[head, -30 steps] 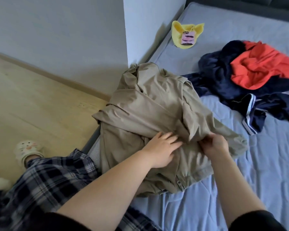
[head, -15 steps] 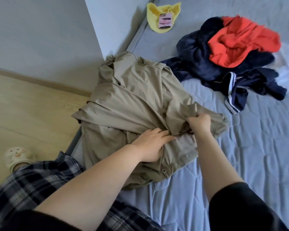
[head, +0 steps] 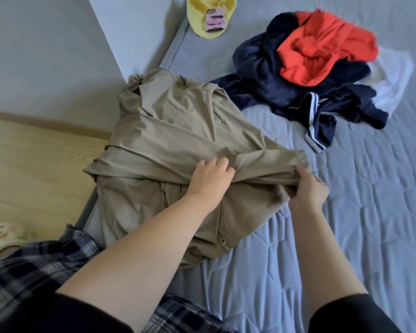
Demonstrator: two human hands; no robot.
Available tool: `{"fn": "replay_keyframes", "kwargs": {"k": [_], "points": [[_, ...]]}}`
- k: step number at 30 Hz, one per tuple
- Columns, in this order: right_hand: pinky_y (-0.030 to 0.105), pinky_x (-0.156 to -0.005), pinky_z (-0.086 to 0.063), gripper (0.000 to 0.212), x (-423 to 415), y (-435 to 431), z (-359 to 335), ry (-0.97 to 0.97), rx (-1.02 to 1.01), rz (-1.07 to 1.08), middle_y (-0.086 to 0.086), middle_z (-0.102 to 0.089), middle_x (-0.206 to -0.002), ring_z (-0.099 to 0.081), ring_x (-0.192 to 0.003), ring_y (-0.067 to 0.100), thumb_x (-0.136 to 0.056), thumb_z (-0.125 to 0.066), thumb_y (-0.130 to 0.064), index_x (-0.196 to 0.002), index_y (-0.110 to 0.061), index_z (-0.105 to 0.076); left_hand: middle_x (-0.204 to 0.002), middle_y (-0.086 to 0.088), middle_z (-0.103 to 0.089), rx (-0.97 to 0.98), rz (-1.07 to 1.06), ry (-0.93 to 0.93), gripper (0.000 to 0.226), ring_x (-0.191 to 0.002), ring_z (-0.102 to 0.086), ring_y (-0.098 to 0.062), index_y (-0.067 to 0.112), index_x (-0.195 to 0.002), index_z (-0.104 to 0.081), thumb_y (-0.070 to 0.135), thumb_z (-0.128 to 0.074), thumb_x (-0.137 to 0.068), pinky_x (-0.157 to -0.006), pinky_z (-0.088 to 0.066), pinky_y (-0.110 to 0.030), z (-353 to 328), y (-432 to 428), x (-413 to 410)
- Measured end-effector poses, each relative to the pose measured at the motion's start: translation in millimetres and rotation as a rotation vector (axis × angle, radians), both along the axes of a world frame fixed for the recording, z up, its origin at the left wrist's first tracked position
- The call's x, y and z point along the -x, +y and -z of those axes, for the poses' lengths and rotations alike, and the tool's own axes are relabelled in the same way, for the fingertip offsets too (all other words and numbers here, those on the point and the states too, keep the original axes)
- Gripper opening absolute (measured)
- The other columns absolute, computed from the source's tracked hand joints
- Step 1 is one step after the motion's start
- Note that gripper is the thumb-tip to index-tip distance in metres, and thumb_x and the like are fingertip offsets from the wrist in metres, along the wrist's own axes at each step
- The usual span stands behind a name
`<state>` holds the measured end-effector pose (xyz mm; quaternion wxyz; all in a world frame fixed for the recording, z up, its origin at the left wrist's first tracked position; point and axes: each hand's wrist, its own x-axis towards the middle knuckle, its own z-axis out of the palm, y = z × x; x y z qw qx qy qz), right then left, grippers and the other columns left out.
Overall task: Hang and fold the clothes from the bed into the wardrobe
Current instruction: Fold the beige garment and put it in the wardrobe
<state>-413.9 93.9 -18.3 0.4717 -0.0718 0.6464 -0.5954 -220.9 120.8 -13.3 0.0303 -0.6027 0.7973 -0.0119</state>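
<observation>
1. Head view: a khaki jacket (head: 178,145) lay spread over the near-left corner of the bed (head: 346,212), its left part overhanging the bed's edge above the wooden floor (head: 34,164).
2. The left hand (head: 210,181) rested on the jacket's middle, fingers curled into a fold of cloth; grip narrow, bunching the fabric.
3. The right hand (head: 308,191) pinched the cuff end of a sleeve (head: 274,169) that lay across the jacket's front; grip closed on the sleeve.
4. A zip pull (head: 223,246) showed at the jacket's near hem.
5. Farther up the bed, well apart from the jacket, sat a heap of dark navy clothes (head: 274,87) with an orange garment (head: 322,51) on top and a white piece (head: 389,85) beneath at the right.
6. A yellow item (head: 197,18) carrying a pink phone case (head: 215,19) lay near the wall (head: 46,56).
7. Plaid trousers (head: 34,272) and a pale slipper (head: 3,236) showed at lower left.
</observation>
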Motion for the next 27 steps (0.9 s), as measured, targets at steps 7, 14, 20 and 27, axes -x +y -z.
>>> {"fn": "replay_keyframes", "kwargs": {"k": [7,14,20,27], "points": [[0.032,-0.063,-0.045,0.014,11.4,-0.7,6.9,-0.031,-0.112,-0.108,0.003,-0.055,-0.076,-0.053,-0.073,0.018,-0.084,-0.058,-0.007,-0.072,-0.016,-0.057,-0.118,-0.007,-0.053,-0.095,0.050,0.209,0.018,-0.110,-0.046,-0.027,0.010,-0.099,-0.060,0.012,-0.045,-0.089,-0.079,-0.039,-0.036,-0.6,-8.5,-17.0],[0.017,-0.050,-0.031,0.039,14.4,3.4,11.5,0.123,0.076,-0.055,-0.006,-0.044,-0.049,-0.040,-0.049,0.006,-0.074,-0.035,0.018,-0.056,-0.014,-0.049,-0.160,0.000,0.005,-0.190,-0.037,0.160,0.080,-0.147,0.006,-0.020,0.030,-0.151,-0.003,0.042,-0.052,-0.089,-0.115,-0.006,-0.051,19.7,3.0,-24.9],[0.023,-0.051,-0.017,0.029,20.0,6.8,17.2,0.302,-0.096,-0.110,-0.010,-0.031,-0.050,-0.025,-0.051,0.006,-0.079,-0.037,0.008,-0.058,-0.012,-0.034,-0.158,-0.001,0.021,-0.240,-0.124,-0.023,0.088,-0.145,0.019,-0.025,0.033,-0.149,0.014,0.056,-0.047,-0.089,-0.114,0.001,-0.056,24.4,3.8,-46.0],[0.030,-0.056,-0.025,0.031,13.8,-0.4,6.1,0.438,-0.144,-0.266,0.001,-0.026,-0.062,-0.028,-0.064,0.018,-0.079,-0.053,-0.010,-0.059,-0.017,-0.031,-0.159,0.003,0.017,-0.312,0.160,0.023,0.076,-0.145,0.018,-0.020,0.039,-0.150,0.006,0.027,-0.042,-0.092,-0.115,0.004,-0.053,33.3,13.5,-28.8]]}}
